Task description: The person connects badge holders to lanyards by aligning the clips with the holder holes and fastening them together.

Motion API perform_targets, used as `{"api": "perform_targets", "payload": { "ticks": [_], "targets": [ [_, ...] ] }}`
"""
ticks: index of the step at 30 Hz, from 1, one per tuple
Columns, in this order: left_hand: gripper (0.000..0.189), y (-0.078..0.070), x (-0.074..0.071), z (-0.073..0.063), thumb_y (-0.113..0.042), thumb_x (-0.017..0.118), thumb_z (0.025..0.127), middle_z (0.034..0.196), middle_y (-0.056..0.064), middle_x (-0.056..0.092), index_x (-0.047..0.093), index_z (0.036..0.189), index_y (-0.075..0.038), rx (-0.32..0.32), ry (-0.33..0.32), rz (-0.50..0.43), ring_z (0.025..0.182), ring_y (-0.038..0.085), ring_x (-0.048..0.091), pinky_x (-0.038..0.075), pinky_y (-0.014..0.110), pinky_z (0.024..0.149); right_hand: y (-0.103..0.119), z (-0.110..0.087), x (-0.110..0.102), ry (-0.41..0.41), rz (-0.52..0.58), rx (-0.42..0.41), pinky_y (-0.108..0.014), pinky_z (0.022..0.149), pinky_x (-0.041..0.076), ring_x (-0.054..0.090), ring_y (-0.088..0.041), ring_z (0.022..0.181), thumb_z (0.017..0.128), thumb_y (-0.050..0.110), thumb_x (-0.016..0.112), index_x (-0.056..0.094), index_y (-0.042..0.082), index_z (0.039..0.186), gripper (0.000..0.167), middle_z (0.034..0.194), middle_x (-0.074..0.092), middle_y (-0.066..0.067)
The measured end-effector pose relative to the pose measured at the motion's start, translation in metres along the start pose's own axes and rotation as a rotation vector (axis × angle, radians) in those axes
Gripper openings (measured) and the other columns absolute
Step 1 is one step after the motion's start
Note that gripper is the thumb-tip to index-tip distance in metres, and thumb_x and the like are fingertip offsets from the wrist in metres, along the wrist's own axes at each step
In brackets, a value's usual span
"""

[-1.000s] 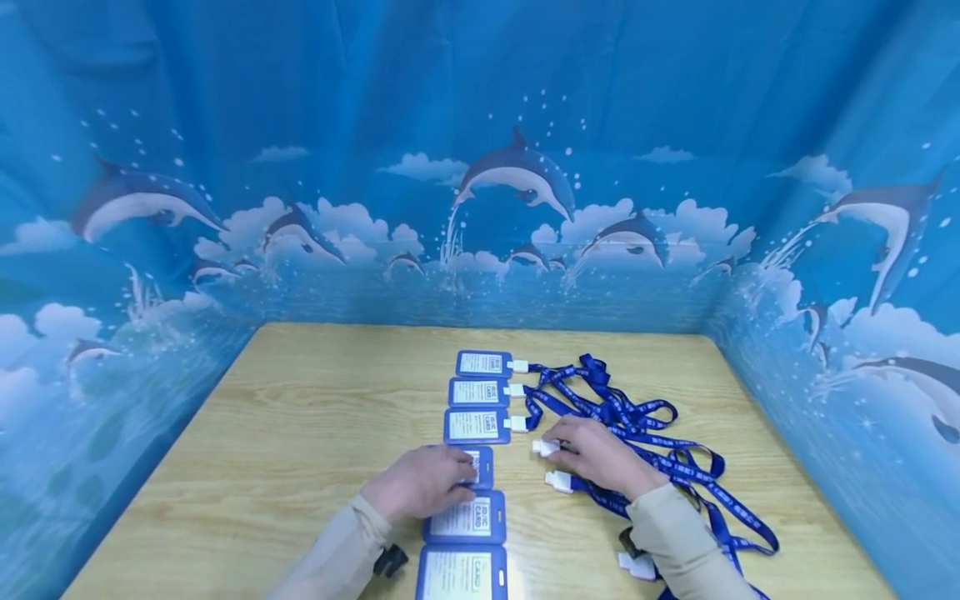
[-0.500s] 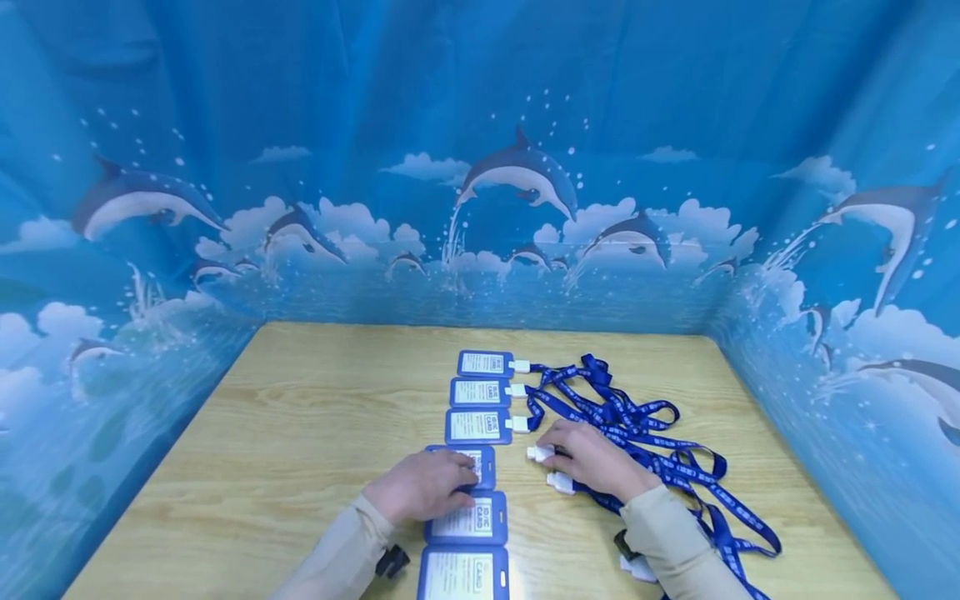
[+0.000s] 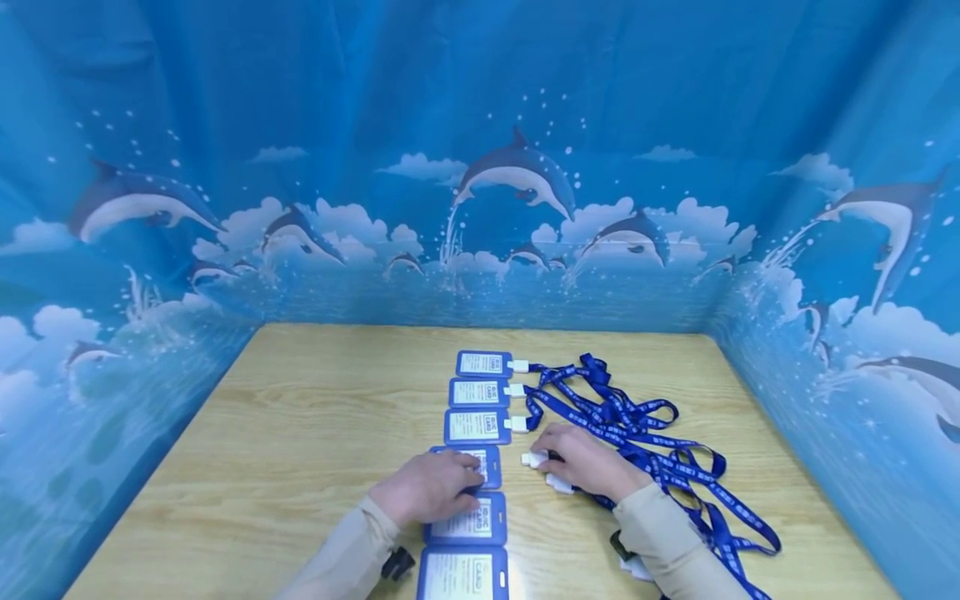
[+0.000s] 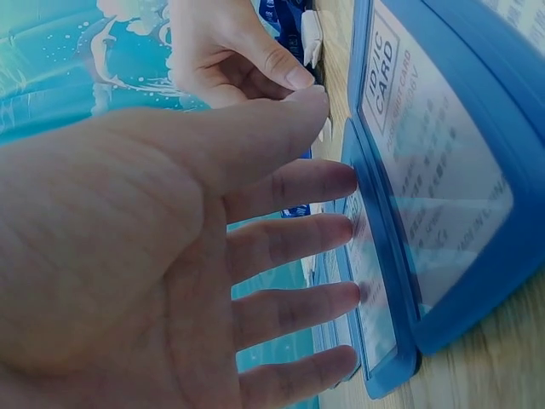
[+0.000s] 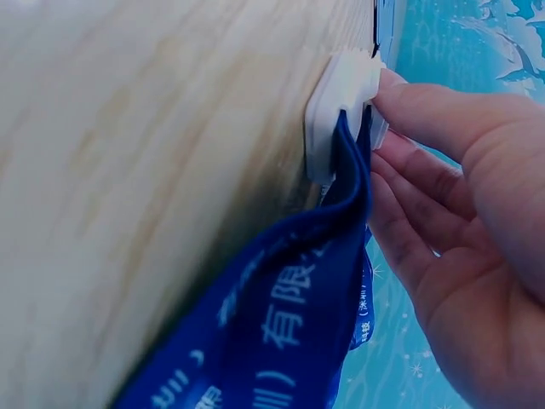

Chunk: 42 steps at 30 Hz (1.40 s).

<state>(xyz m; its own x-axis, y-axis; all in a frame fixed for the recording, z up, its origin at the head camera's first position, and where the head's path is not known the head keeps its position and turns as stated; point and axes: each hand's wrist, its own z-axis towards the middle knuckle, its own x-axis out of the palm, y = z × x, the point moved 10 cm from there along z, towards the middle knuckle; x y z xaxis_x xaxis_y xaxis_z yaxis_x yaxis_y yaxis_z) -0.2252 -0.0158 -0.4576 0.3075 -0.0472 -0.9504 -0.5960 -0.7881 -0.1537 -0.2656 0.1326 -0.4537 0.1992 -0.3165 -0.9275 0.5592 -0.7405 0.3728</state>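
In the head view my left hand [image 3: 430, 486] lies over the fourth blue badge holder [image 3: 492, 467] from the back. Its fingers are nearly straight, their tips touching the holder's face, as the left wrist view also shows. My right hand [image 3: 588, 461] pinches a white plastic clip [image 3: 531, 459] on a blue lanyard, a short gap right of that holder's slotted end. Another white clip [image 3: 558, 483] lies just beside the right hand, partly covered by it. In the right wrist view a blue lanyard strap [image 5: 289, 298] runs from a white clip [image 5: 328, 128] near the thumb.
Three badge holders [image 3: 476, 426] at the back are joined to lanyards by white clips. Two more holders [image 3: 465, 575] lie in front of the left hand. Tangled blue lanyards [image 3: 622, 412] spread over the table's right side. A dolphin-print curtain [image 3: 360, 283] surrounds the wooden table [image 3: 300, 400].
My left hand and the badge holder under it have slid slightly right. My right hand has brought the pinched clip a little left and nearer to me, toward that holder.
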Motion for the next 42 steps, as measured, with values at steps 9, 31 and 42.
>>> {"api": "perform_targets", "payload": {
  "ticks": [9,31,42],
  "targets": [
    [0.048,-0.004,0.001,0.002,-0.05,0.063,0.095,0.151,-0.002,0.052,0.062,0.138,-0.029,0.003,-0.001,0.037,0.139,0.025,0.05,0.046,0.049,0.112,0.002,0.003,0.004,0.019,0.01,-0.012,-0.031,0.088,0.059,0.066,-0.012,0.099,0.091,0.019,0.075,0.075,0.011,0.114,0.025,0.109,0.071,0.001],
    [0.053,-0.007,0.009,0.002,-0.05,0.061,0.096,0.158,-0.004,0.045,0.054,0.145,-0.031,0.014,0.013,0.013,0.145,0.026,0.042,0.04,0.05,0.117,0.013,0.01,0.009,0.032,0.003,-0.048,-0.032,0.093,0.058,0.067,-0.012,0.103,0.094,0.025,0.072,0.073,0.013,0.118,0.027,0.113,0.071,0.002],
    [0.053,-0.005,0.008,0.003,-0.05,0.06,0.097,0.158,-0.004,0.045,0.054,0.145,-0.03,0.03,0.014,0.012,0.146,0.025,0.042,0.04,0.049,0.117,0.012,0.009,0.008,0.027,0.021,-0.058,-0.031,0.089,0.059,0.067,-0.012,0.1,0.092,0.021,0.074,0.073,0.011,0.117,0.027,0.111,0.071,0.001]
  ]
}}
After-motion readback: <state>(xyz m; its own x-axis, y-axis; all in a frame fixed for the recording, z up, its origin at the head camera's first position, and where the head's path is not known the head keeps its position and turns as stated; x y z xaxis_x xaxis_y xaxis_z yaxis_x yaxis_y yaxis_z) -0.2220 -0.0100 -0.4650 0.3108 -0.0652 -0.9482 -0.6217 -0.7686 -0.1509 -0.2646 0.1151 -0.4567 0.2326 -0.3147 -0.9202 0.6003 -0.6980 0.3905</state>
